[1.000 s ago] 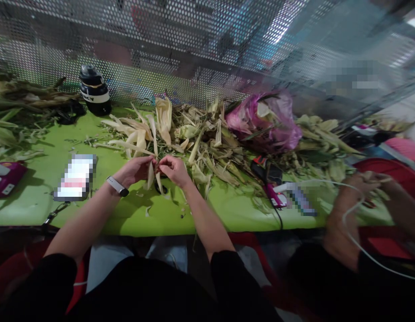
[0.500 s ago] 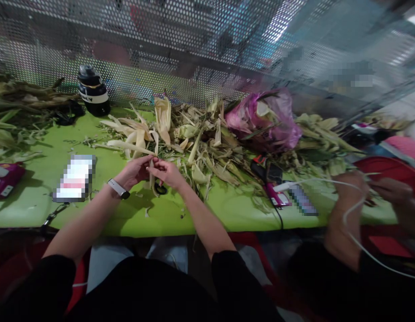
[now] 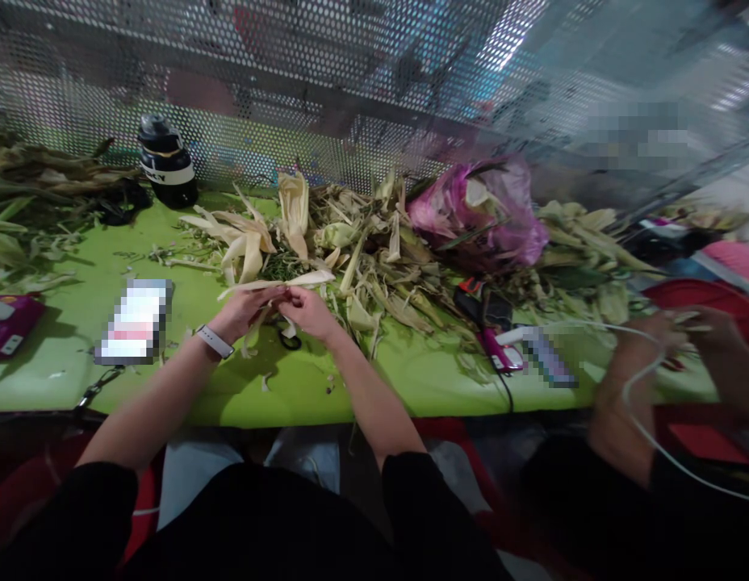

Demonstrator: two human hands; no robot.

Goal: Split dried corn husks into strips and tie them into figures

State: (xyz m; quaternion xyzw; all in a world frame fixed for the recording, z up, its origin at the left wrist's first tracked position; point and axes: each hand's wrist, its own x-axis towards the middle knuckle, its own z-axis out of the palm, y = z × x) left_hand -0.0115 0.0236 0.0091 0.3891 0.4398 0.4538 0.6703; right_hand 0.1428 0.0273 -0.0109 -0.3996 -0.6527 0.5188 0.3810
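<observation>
My left hand [image 3: 245, 311] and my right hand [image 3: 309, 310] meet over the green table [image 3: 278, 403], fingers closed on pale corn husk strips [image 3: 302, 279]. One long strip lies across the fingertips, its ends sticking out to both sides. Smaller bits hang below, and the exact grip of the fingers is partly hidden. A black ring-shaped object [image 3: 290, 340] lies just under my right hand. Right behind the hands spreads a heap of dry corn husks [image 3: 344, 234], with a few peeled-back pale leaves standing up in it.
A phone [image 3: 135, 321] lies left of my hands, with a dark bottle [image 3: 167, 165] behind it. A pink plastic bag [image 3: 480, 214] rests on the husks. Power banks, a cable [image 3: 629, 387] and another phone [image 3: 549, 355] are rightward, beside a co-worker's hands [image 3: 659, 331]. Perforated metal [image 3: 350, 89] stands behind.
The husk strip in my hands has swung from hanging and upright to lying crosswise over the fingers. My hands have shifted only slightly. The co-worker's hands have moved a little.
</observation>
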